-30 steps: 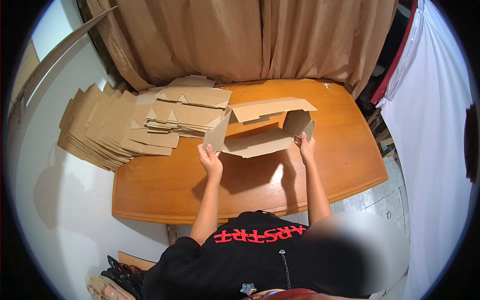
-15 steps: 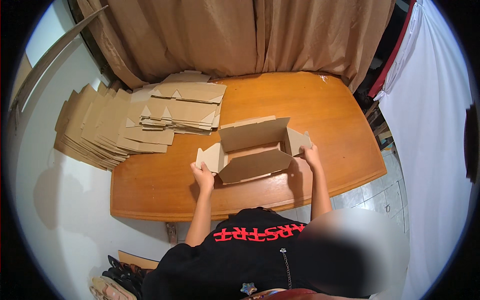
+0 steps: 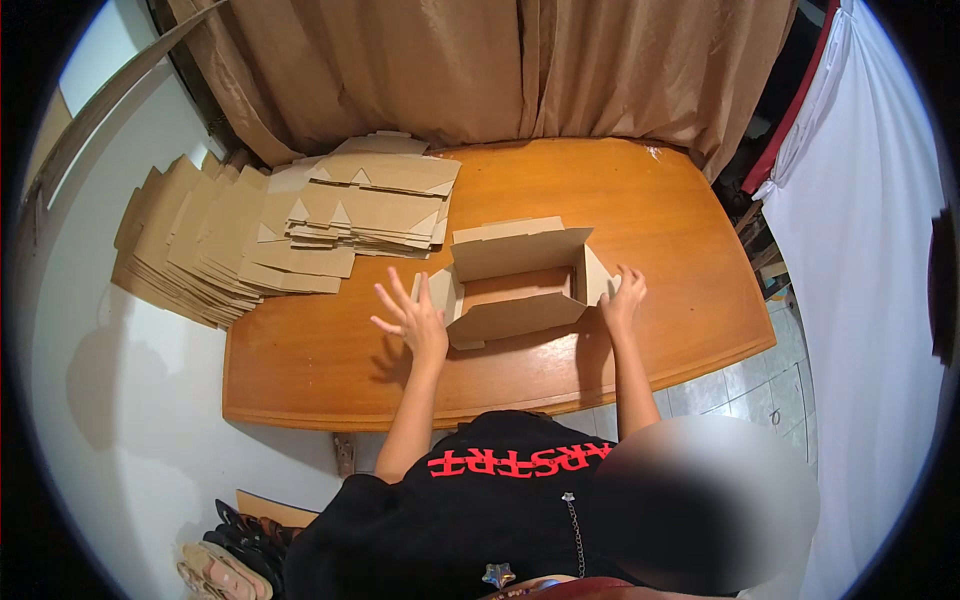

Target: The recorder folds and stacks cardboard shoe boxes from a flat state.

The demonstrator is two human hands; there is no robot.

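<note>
A brown cardboard box (image 3: 515,317) stands on the wooden table in front of me, its long walls raised and leaning and its end flaps sticking up. Whether its base is cardboard or bare table between the walls, I cannot tell. My left hand (image 3: 418,322) is open beside the left end flap, fingers spread wide. At the opposite end, my right hand (image 3: 624,298) is at the right end flap (image 3: 597,279), fingers bent and apart, the thumb side close against the cardboard.
Flat cardboard blanks lie in a fanned pile (image 3: 210,245) and a neater stack (image 3: 385,210) on the table's (image 3: 330,375) left side. Brown curtains (image 3: 420,70) hang behind it, a white cloth (image 3: 850,250) at right. A white wall borders the left. Shoes (image 3: 235,565) sit at lower left.
My left hand has let go of the left flap and spread its fingers. My right hand has loosened its grip on the right flap. The box sits slightly farther up the view.
</note>
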